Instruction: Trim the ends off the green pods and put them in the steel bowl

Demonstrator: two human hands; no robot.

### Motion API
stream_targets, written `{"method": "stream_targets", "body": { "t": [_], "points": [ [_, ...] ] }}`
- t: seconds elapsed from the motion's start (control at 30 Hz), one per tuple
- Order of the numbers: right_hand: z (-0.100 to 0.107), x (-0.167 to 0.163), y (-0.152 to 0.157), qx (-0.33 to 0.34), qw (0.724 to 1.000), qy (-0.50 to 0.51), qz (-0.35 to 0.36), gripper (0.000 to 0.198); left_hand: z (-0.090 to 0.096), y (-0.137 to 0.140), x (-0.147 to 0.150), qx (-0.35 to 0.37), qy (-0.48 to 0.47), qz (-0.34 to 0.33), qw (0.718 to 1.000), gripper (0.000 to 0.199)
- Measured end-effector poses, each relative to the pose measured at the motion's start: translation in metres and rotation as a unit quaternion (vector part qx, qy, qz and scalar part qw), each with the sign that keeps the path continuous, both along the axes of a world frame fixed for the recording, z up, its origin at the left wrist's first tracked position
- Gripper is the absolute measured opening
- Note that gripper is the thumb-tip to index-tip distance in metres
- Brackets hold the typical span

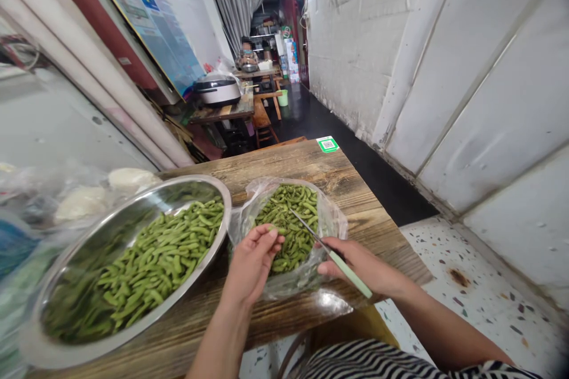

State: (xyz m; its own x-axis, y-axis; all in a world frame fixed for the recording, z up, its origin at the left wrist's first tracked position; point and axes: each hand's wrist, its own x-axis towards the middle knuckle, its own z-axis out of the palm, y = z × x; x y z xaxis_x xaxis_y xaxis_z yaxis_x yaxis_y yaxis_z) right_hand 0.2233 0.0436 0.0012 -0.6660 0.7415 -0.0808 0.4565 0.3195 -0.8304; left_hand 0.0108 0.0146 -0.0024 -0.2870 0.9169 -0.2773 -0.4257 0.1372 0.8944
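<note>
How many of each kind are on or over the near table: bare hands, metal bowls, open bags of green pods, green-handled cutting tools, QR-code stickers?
Hands: 2, left hand and right hand
Metal bowl: 1
Clear plastic pod bag: 1
Green-handled cutting tool: 1
QR-code sticker: 1
Total: 6, leaving out the green pods, too many to count.

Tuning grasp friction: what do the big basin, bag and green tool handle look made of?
Basin: polished metal, likely stainless steel; its wall mirrors the pods.
Bag: thin, clear plastic film; see-through, crinkled, glossy.
Handle: probably smooth plastic; uniform pale green, though coated metal is possible.
</note>
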Motion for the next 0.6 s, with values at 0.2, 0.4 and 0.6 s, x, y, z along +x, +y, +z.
{"method": "stream_targets", "body": {
  "t": [0.2,0.4,0.6],
  "points": [
    [0.006,-0.005,-0.006,0.011,1.0,-0.007,0.026,0.04,0.004,-0.003,0.009,-0.026,-0.087,0.01,0.996,0.025],
    [0.005,-0.007,-0.007,0.024,1.0,-0.007,0.012,0.039,-0.002,-0.005,0.011,-0.021,-0.061,0.002,0.998,0.024],
    [-0.01,-0.006,-0.006,0.017,1.0,-0.02,-0.014,0.045,-0.002,-0.005,0.009,-0.032,-0.032,0.007,0.999,0.024]
  ]
}}
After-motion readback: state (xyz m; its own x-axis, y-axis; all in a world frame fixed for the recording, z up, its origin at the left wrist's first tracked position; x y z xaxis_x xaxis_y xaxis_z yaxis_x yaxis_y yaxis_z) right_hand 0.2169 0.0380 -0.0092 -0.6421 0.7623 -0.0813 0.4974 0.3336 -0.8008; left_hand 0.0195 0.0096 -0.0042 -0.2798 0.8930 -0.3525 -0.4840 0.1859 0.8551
